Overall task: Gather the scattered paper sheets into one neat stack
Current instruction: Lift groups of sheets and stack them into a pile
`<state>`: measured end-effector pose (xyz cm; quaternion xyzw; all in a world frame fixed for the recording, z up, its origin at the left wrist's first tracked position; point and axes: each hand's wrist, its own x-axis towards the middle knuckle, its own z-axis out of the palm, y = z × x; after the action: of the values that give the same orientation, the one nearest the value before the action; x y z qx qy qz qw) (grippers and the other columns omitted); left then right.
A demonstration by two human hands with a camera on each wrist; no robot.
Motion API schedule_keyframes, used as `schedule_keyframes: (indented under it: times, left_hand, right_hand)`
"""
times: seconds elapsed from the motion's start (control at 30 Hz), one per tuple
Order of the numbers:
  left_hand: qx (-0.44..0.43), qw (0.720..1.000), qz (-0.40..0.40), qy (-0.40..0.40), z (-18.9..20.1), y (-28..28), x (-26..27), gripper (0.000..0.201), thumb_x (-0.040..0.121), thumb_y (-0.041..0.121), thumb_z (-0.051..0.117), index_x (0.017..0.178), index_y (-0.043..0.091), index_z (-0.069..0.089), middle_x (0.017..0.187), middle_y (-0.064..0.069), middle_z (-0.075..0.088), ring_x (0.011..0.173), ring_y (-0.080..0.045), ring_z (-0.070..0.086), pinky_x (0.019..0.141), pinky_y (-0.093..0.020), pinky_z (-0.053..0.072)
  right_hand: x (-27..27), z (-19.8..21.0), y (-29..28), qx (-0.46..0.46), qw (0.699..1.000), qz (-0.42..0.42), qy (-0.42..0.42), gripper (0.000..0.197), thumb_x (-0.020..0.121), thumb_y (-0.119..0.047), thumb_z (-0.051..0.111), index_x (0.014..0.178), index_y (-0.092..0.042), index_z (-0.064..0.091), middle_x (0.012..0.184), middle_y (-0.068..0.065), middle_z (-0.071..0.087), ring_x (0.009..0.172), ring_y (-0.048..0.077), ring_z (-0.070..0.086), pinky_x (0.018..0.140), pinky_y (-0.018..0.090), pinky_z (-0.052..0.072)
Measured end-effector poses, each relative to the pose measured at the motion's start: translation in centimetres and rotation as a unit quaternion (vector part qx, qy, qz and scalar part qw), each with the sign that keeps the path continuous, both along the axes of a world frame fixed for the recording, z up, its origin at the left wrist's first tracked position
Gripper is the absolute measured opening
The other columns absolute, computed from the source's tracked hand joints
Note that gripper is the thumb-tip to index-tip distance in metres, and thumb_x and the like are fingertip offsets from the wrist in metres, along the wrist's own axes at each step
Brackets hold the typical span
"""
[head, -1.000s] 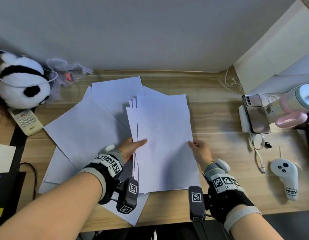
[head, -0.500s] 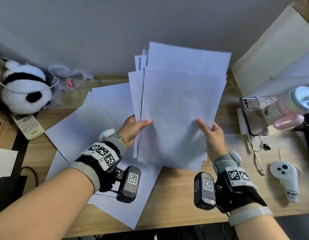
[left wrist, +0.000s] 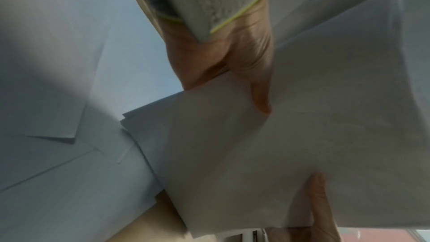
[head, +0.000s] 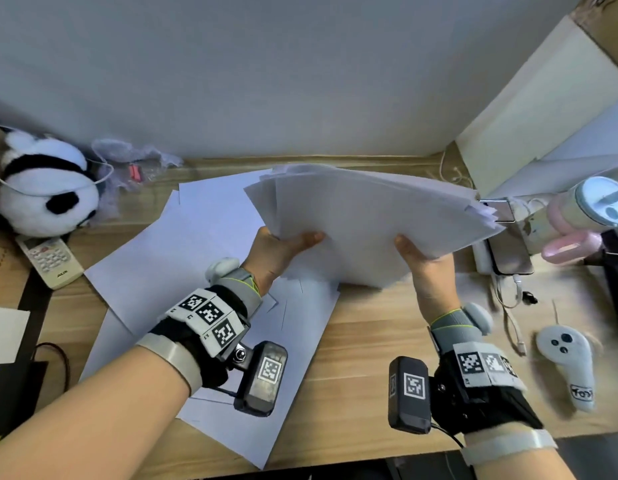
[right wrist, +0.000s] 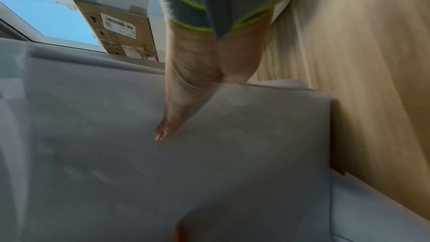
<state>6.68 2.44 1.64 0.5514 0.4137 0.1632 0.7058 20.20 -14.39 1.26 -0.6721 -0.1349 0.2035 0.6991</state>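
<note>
White remote [head: 51, 260], label perhaps "AUX"; unprinted paper stack [head: 363, 216]

We see loose sheets [head: 182, 265] toward the table's [head: 369, 358] left edge, a panda toy [head: 44, 188] at its far-left corner, a phone [head: 508, 251] near its right edge.

White remote control [head: 50, 260], at nine o'clock on the desk, bears "AUX". Barcode label on cardboard box [right wrist: 121, 30]: print illegible.

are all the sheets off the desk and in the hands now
No: both hands grip a bundle of sheets in the air, but several loose sheets lie flat on the desk.
</note>
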Motion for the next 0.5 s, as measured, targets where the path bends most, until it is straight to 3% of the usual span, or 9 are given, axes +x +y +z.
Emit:
schedule_keyframes:
  times: [0.07, 0.13, 0.23, 0.37, 0.43, 0.5]
  left_hand:
    - [0.011, 1.0, -0.01, -0.01, 0.6, 0.5, 0.2, 0.024, 0.071, 0.008, 0.079, 0.081, 0.025, 0.066, 0.085, 0.009, 0.07, 0.074, -0.002, 0.069, 0.081, -0.024, 0.057]
    - [0.031, 0.999, -0.022, -0.018, 1.1, 0.9, 0.3, 0.026, 0.071, 0.006, 0.079, 0.085, 0.024, 0.066, 0.085, 0.011, 0.069, 0.066, 0.009, 0.068, 0.073, -0.013, 0.056]
    - [0.069, 0.997, -0.035, -0.025, 1.6, 1.1, 0.6, 0.036, 0.07, 0.006, 0.08, 0.102, 0.015, 0.065, 0.093, 0.007, 0.068, 0.065, 0.017, 0.065, 0.066, -0.004, 0.052]
    - [0.118, 0.991, -0.045, -0.032, 2.5, 1.0, 1.3, 0.031, 0.066, 0.013, 0.083, 0.087, 0.028, 0.066, 0.087, 0.011, 0.069, 0.068, 0.015, 0.065, 0.076, -0.015, 0.056]
    - [0.117, 0.992, -0.025, -0.043, 2.8, 1.5, 1.6, 0.027, 0.067, 0.012, 0.082, 0.082, 0.029, 0.066, 0.085, 0.011, 0.07, 0.069, 0.01, 0.066, 0.078, -0.018, 0.056]
    - [0.087, 0.995, -0.022, -0.046, 2.8, 2.1, 1.6, 0.024, 0.07, 0.009, 0.079, 0.083, 0.025, 0.067, 0.087, 0.006, 0.071, 0.075, 0.001, 0.069, 0.081, -0.021, 0.056]
  right_hand:
    - [0.5, 0.5, -0.1, 0.009, 1.0, 0.005, -0.007, 0.03, 0.08, 0.003, 0.064, 0.092, -0.024, 0.06, 0.092, -0.007, 0.064, 0.073, -0.012, 0.062, 0.067, 0.008, 0.048]
    - [0.9, 0.8, -0.5, -0.005, 1.0, 0.009, -0.018, 0.027, 0.08, 0.001, 0.065, 0.097, -0.02, 0.06, 0.093, -0.006, 0.064, 0.073, -0.013, 0.062, 0.067, 0.007, 0.047]
    - [1.2, 1.0, -0.5, -0.017, 0.999, 0.016, -0.027, 0.033, 0.077, 0.001, 0.069, 0.098, -0.022, 0.06, 0.093, -0.008, 0.064, 0.075, -0.012, 0.062, 0.069, 0.009, 0.049]
    - [1.0, 1.3, 0.8, -0.035, 0.999, 0.03, -0.007, 0.027, 0.065, -0.006, 0.079, 0.081, -0.022, 0.065, 0.081, -0.012, 0.069, 0.072, -0.004, 0.062, 0.07, 0.021, 0.053]
    - [1.2, 1.3, 1.0, -0.034, 0.999, 0.022, -0.003, 0.022, 0.067, -0.006, 0.079, 0.076, -0.02, 0.066, 0.072, -0.014, 0.071, 0.071, -0.001, 0.062, 0.071, 0.025, 0.052]
    - [1.4, 1.0, 0.8, -0.019, 1.0, 0.008, 0.009, 0.019, 0.071, -0.005, 0.075, 0.081, -0.019, 0.067, 0.076, -0.013, 0.072, 0.075, 0.003, 0.064, 0.072, 0.024, 0.053]
